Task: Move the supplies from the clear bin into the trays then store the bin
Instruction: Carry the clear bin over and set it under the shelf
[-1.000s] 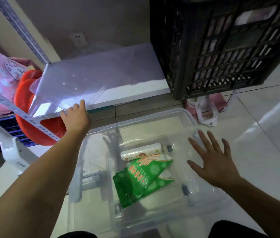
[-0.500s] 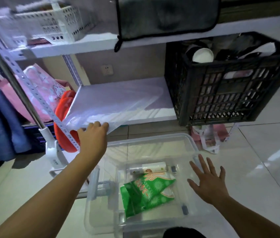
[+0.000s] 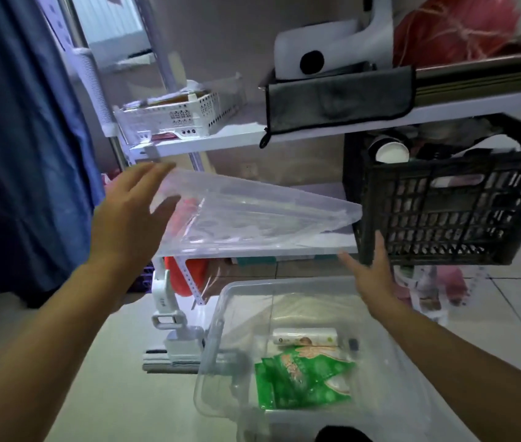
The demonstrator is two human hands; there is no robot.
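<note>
Down on the tiled floor sits the clear bin (image 3: 220, 330), lid off, just below the right hand (image 3: 372, 272), whose fingers are spread and stretched forward, palm down, with the fingertips reaching under the front edge of the lower shelf (image 3: 316, 250) and beside the black crate (image 3: 444, 212); it holds nothing. Inside the bin, back toward the wrist of that hand, lie a green packet (image 3: 303, 381) and, touching its far edge, a white tube-shaped pack (image 3: 305, 335). The left hand (image 3: 128, 215) is raised, fingers open and loosely fanned against the near left corner of the clear lid (image 3: 252, 215), which rests tilted on the lower shelf, its far corner pointing at the crate. Whether the thumb actually grips the lid's edge is hard to tell, since the hand is blurred. Above the fingertips of the left hand, on the upper shelf (image 3: 220, 138), stands a white perforated tray (image 3: 182, 118), and to its right a dark cloth (image 3: 338, 100) hangs over the shelf edge. Below the left palm, something red (image 3: 185, 275) shows beneath the lower shelf.
</note>
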